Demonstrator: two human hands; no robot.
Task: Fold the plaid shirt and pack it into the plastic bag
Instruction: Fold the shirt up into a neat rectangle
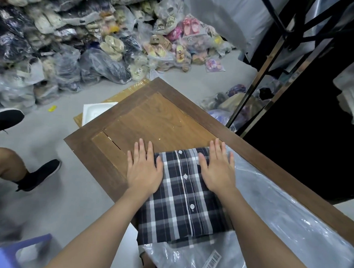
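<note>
Pressing flat and uncurled, the left hand (144, 173) lies half on the brown wooden table (152, 116), half on the left edge of the folded navy-and-white plaid button shirt (181, 201) at the table's near end. The right hand (217, 173), equally flat and gripping nothing, rests on its right side. Soft, light and limp, the cloth would likely unfold if lifted by a corner; supporting both side edges seems safest. The crinkled clear plastic bag (279, 229) beside it looks slippery; only the shirt's near hem shows through its film.
</note>
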